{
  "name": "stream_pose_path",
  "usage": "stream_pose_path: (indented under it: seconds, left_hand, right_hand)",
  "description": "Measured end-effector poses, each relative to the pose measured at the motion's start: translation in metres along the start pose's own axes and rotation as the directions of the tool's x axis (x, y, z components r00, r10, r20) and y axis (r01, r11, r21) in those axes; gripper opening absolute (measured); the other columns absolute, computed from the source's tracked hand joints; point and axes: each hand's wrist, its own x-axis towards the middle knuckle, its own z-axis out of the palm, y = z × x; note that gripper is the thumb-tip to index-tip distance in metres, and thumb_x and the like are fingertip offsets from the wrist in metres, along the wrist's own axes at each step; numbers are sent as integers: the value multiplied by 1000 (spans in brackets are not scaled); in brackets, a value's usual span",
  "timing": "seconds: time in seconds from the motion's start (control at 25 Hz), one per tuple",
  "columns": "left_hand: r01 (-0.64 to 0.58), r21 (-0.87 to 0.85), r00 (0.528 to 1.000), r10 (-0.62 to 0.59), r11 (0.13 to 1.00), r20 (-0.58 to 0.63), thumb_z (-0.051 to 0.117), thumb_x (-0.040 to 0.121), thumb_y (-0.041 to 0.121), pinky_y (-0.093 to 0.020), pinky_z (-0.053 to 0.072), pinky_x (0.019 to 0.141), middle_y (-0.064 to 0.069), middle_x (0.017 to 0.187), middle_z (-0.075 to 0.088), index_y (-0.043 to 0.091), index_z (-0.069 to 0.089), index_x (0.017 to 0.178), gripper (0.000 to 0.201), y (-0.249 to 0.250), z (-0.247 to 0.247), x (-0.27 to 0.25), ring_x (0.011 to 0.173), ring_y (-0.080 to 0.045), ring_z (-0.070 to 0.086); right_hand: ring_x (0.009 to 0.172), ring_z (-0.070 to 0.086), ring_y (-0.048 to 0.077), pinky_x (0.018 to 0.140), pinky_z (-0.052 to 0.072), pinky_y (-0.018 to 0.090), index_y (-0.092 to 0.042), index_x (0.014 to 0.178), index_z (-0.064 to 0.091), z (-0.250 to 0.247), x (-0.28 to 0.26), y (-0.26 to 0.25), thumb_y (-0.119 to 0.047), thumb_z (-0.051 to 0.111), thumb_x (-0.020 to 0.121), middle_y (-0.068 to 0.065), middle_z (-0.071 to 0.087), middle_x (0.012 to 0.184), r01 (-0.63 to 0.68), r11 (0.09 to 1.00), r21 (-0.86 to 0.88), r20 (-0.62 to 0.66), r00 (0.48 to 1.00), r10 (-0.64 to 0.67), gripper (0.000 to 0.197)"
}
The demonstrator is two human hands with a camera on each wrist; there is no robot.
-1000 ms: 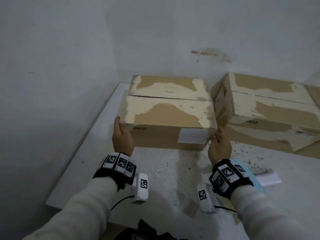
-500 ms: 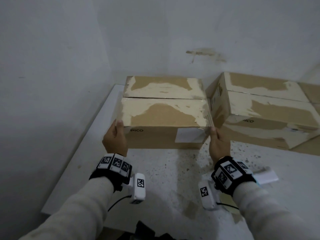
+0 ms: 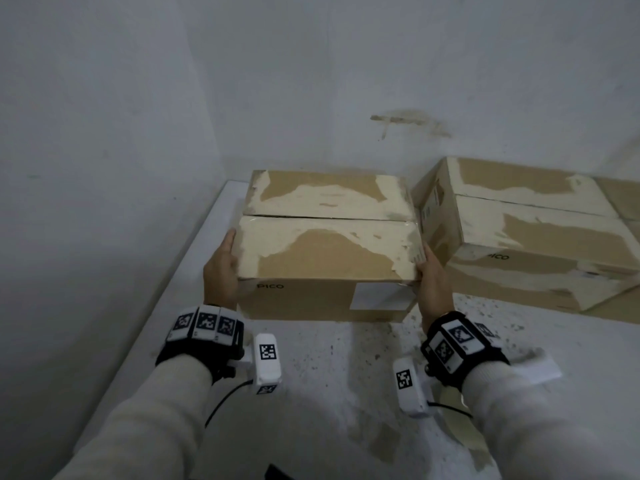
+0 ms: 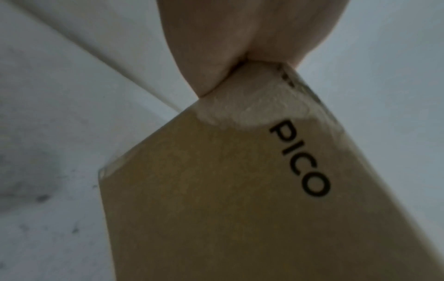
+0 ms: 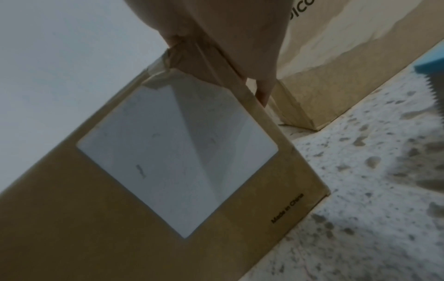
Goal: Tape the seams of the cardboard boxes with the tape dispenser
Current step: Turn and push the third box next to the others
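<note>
A brown PICO cardboard box (image 3: pixel 329 258) with torn pale patches stands on the speckled white table (image 3: pixel 346 375); its top seam (image 3: pixel 329 218) runs left to right. My left hand (image 3: pixel 221 268) lies flat against the box's left side near the front corner. My right hand (image 3: pixel 433 278) presses flat against its right side. The left wrist view shows the left hand (image 4: pixel 216 47) on the box (image 4: pixel 216 209) at its upper corner. A blue tape dispenser (image 5: pixel 430 64) with a serrated blade shows at the right wrist view's edge, and is hidden in the head view.
A second cardboard box (image 3: pixel 540 233) sits close to the right of the first, with more cardboard behind it. White walls close off the back and left. A white paper strip (image 3: pixel 535 368) lies by my right wrist.
Both hands have slid from the box's front corners farther along its sides. The box now fills more of the view.
</note>
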Motion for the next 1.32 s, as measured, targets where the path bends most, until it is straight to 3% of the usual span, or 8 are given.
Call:
stream_pose_path:
  seconds: [0.2,0.32,0.52,0.84,1.0,1.08,1.2,1.32]
  left_hand:
    - [41,-25,967,-33,999,251,49,78,22,-37,49,88,-3,126,61,21,61,122,46,0,-24,20,121,-28,53]
    - [16,128,970,-46,992,240,49,94,26,-30,47,82,-4,122,57,16,50,128,35,20,-20,30,118,-28,52]
    - [-124,407,933,-34,905,359,35,100,29,-27,27,108,-2,153,26,18,14,151,56,30,-5,28,137,-20,32]
    - [-96,383,934,-49,919,353,32,101,34,-29,31,101,-6,151,32,22,16,150,53,26,-7,30,133,-25,38]
    - [-134,460,907,-78,878,414,34,99,39,-36,30,111,-6,153,31,22,16,150,56,26,-12,39,135,-26,38]
    - [-172,605,909,-111,777,401,34,100,37,-38,23,115,-5,157,19,20,5,152,62,33,-13,39,142,-25,25]
    - [-417,814,898,47,405,437,33,99,38,-43,14,119,-5,160,1,17,4,151,64,53,0,28,147,-23,6]
    - [-643,736,764,105,214,637,25,97,49,-42,1,120,-2,160,-3,16,9,151,65,55,34,9,148,-19,-6]
  right_hand:
    - [106,56,24,85,51,37,-17,115,63,-14,15,-7,-13,45,87,7,62,116,-87,992,90,-37,995,91,33]
    - [92,52,21,66,42,24,-14,96,57,-12,26,-20,-25,53,91,1,58,91,-78,996,-38,-34,996,76,12]
    - [131,40,18,111,33,43,-28,147,25,-6,36,-13,-38,44,91,-5,39,147,-78,991,-108,184,978,97,60]
    - [114,57,24,106,39,50,-40,101,62,-7,34,-11,-37,43,92,-3,64,117,-119,993,-25,240,963,121,21]
    - [113,55,26,89,46,29,-22,137,45,-7,26,-30,-30,44,96,8,60,121,-28,975,-221,182,981,69,41]
    - [111,55,31,72,41,22,-12,140,38,-7,20,-43,-23,42,98,13,59,112,106,886,-451,175,984,-28,43]
    - [124,46,31,93,38,36,-10,134,42,3,15,-65,-24,43,96,15,49,135,267,634,-725,205,964,-171,41]
    - [145,17,21,114,19,43,-14,147,22,49,3,-79,-30,33,98,5,18,158,441,476,-761,452,887,-100,52]
